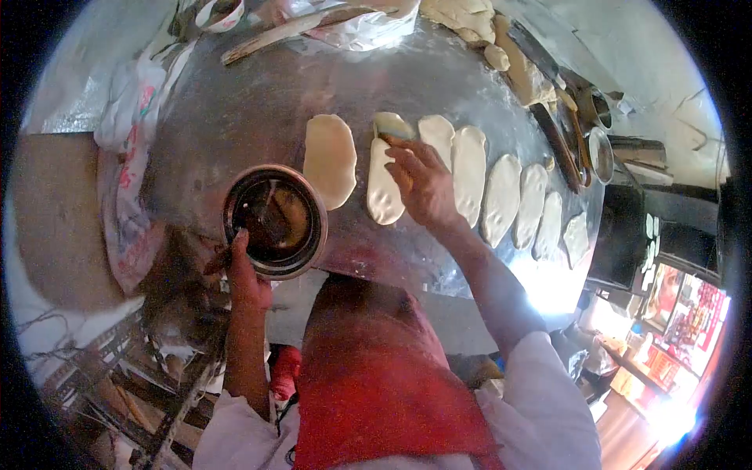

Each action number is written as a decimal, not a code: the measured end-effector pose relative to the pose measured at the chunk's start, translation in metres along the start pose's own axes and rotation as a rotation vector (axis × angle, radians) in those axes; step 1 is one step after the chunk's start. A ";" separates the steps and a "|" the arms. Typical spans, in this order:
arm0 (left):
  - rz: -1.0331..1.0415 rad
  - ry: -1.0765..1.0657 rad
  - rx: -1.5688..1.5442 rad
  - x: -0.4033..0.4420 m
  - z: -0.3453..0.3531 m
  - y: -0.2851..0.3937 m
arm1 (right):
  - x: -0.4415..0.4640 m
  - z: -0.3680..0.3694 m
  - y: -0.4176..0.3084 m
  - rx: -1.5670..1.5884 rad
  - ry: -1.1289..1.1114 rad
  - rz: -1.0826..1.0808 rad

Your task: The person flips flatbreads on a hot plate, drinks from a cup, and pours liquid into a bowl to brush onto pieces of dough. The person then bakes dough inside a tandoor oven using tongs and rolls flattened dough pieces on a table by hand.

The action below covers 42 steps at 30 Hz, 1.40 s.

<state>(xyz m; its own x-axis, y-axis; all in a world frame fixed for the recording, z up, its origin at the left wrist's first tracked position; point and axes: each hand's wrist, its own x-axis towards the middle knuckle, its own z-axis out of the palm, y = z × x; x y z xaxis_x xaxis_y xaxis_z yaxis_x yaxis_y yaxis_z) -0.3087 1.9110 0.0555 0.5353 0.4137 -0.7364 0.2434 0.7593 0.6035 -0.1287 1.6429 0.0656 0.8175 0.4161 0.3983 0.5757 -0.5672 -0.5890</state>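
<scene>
My left hand [248,274] grips a round metal bowl [323,223] at its near left rim, with dark liquid inside. My right hand [428,184] is closed on what looks like a flat brush [389,135], whose head rests on the far end of a dimpled dough strip [385,200]. Left of that strip lies a wider, smoother flat piece of dough [329,160], beside the bowl. To the right of my hand several more flattened dough strips [501,200] lie in a row, shorter toward the right. My fingers partly hide the brush handle.
The dough lies on a metal worktop [235,110]. At its far edge are a long wooden stick [305,31], a plastic bag [376,27] and a large dough mass [462,17]. Long-handled tools [583,149] and metal pots [601,153] stand at the right. A red apron [376,392] covers my front.
</scene>
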 end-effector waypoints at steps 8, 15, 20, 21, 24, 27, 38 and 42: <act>0.016 -0.088 0.014 -0.004 0.012 -0.011 | -0.059 -0.030 -0.017 0.071 -0.233 -0.107; -0.027 -0.067 0.013 -0.011 0.026 -0.018 | -0.084 -0.016 -0.002 -0.001 -0.150 -0.031; -0.034 -0.154 0.053 -0.006 0.032 -0.021 | -0.032 -0.052 0.023 -0.134 -0.019 0.074; -0.043 -0.173 0.047 -0.002 0.031 -0.024 | -0.045 -0.044 0.033 -0.136 -0.012 0.077; -0.053 -0.203 0.058 -0.005 0.040 -0.018 | -0.098 -0.032 0.036 -0.087 -0.094 0.106; -0.091 -0.209 0.086 -0.006 0.041 -0.019 | -0.111 -0.069 -0.010 -0.079 -0.134 0.033; -0.065 -0.232 0.115 -0.022 0.052 -0.062 | -0.151 -0.111 0.037 -0.190 -0.147 0.059; -0.011 -0.135 0.124 -0.056 0.075 -0.099 | -0.121 -0.166 0.071 -0.168 -0.038 0.148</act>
<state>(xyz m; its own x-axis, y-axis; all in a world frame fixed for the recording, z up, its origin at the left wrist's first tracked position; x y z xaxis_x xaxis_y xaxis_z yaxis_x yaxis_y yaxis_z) -0.3022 1.7753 0.0597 0.6334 0.3281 -0.7008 0.3436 0.6922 0.6346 -0.1834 1.4343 0.0926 0.8939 0.3442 0.2873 0.4470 -0.7332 -0.5125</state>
